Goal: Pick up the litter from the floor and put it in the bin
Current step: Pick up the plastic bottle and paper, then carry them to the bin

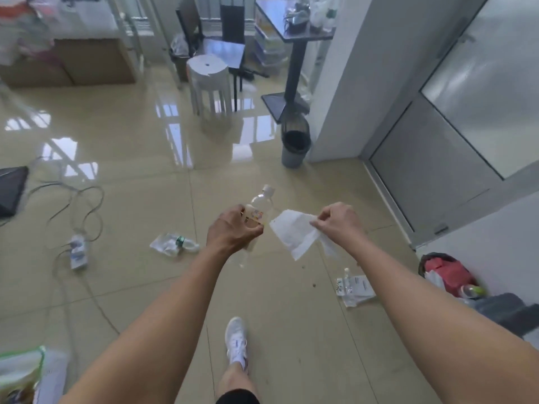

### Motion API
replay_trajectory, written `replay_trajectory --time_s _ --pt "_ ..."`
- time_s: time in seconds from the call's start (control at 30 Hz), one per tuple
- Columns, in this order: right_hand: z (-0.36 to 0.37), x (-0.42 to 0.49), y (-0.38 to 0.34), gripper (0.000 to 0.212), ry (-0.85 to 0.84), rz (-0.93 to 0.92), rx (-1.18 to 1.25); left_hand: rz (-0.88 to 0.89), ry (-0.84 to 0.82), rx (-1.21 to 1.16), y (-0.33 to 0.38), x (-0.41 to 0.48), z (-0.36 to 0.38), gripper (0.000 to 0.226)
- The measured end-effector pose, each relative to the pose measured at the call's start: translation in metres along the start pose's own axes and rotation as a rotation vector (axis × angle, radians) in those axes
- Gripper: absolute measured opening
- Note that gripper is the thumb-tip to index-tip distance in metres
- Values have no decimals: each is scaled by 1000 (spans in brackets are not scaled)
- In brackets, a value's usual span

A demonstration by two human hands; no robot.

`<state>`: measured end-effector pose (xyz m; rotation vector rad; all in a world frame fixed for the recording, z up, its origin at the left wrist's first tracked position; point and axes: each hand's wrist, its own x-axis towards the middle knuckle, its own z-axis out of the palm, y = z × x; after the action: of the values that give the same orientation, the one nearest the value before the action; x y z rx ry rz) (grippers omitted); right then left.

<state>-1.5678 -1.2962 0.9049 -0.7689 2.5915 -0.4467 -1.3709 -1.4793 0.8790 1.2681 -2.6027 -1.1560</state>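
Note:
My left hand grips a clear plastic bottle with a white cap and a pale label, held out over the floor. My right hand pinches a white paper tissue that hangs down beside the bottle. A grey bin with a dark liner stands ahead by the wall corner, well beyond both hands. On the tiles lie a crushed bottle with a green band on clear wrapping to the left and a small bottle on white wrappers to the right.
A second bin with red waste stands at the right wall. A power strip and cables trail at left. A white stool, dark chairs and a pedestal table stand behind. My white shoe is below.

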Motion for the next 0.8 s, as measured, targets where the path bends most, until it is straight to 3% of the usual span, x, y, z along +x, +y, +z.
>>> replay_trajectory --time_s 0.1,0.4,0.8 --pt "-20 56 -14 8 14 63 21 15 -66 11 16 71 -16 48" --pt "-80 235 -26 31 110 190 177 41 -140 97 84 277 -38 46" --pt "-119 535 16 10 51 261 302 -52 -223 123 190 560 -2 47"
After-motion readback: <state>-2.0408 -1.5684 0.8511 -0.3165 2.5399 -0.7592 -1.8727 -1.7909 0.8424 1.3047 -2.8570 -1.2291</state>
